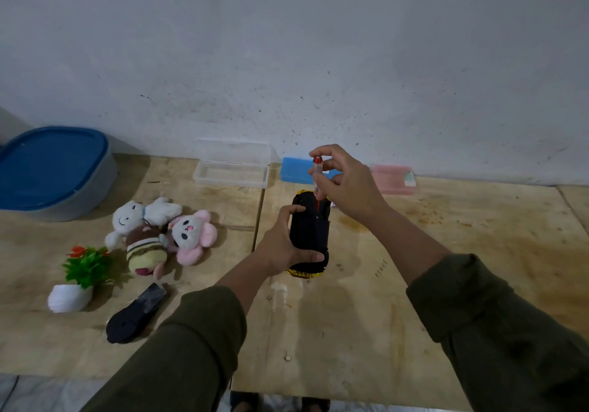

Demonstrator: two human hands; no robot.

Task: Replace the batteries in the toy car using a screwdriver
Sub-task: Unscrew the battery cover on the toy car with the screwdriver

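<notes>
Left hand [283,245]: wrapped around the toy car [310,236], pinning it belly-up on the table [446,268], centre of view.
Right hand [345,185]: fingers pinched on the screwdriver [317,172], upright at the car's 12 o'clock end.
Risk: tip could skip off the screw if the car rocks.
Risk: a freed screw may roll away.
Hidden: screw head, battery cover and tip contact too dark to make out.

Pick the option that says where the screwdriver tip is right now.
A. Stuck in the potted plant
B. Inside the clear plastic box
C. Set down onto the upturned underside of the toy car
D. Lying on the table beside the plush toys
C: the right hand holds the screwdriver upright, tip on the black underside of the toy car, which the left hand steadies.
</notes>
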